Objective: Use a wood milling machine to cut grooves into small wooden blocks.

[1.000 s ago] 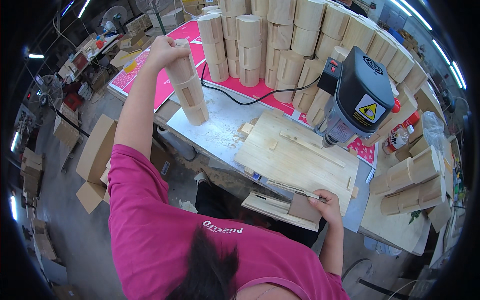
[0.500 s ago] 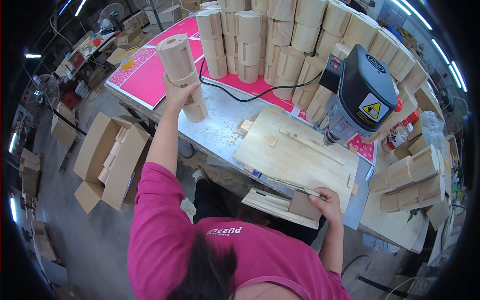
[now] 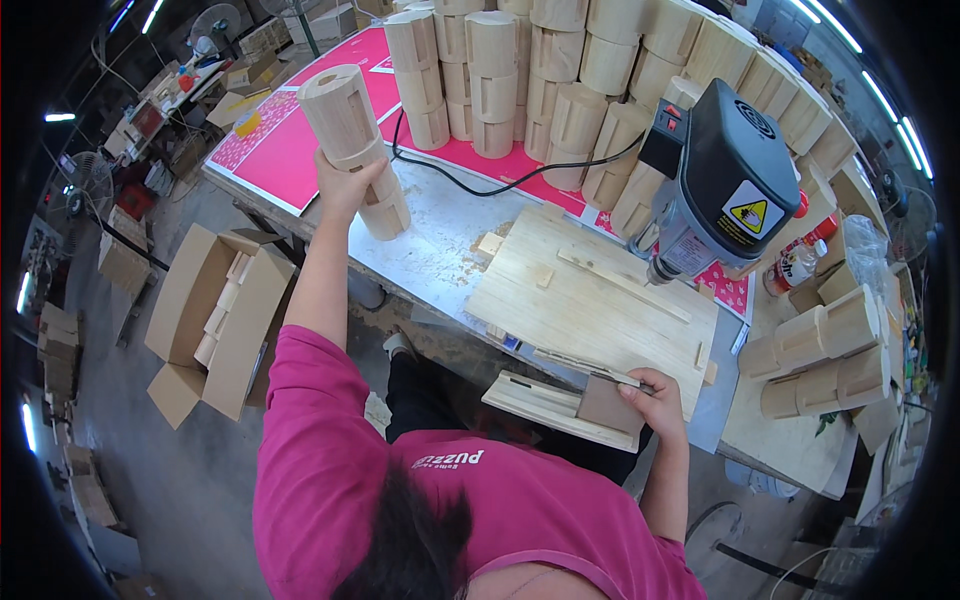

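My left hand point(image 3: 350, 185) is wrapped round a stack of pale wooden cylinders point(image 3: 337, 108) at the left of the bench; the stack leans slightly in this view. Its lowest piece seems to touch the bench top. Near my body, my right hand point(image 3: 655, 402) pinches a flat brown piece point(image 3: 604, 397), perhaps sandpaper, and a thin dark strip shows by the fingertips. The brown piece lies across a slotted wooden part point(image 3: 540, 402) at the bench's front edge. Beyond it is a flat wooden board point(image 3: 600, 295) with strips and small blocks on it.
A dark drill press head point(image 3: 735, 180) stands over the board's right side, its black cable point(image 3: 500, 187) crossing the bench. Many stacked wooden cylinders point(image 3: 493, 85) line the back. More cylinders point(image 3: 825, 385) and a bottle point(image 3: 795, 268) are at right. A cardboard box point(image 3: 255, 340) sits at left.
My left hand and the stack of cylinders have shifted slightly to the left. My right hand keeps its place with the brown piece.
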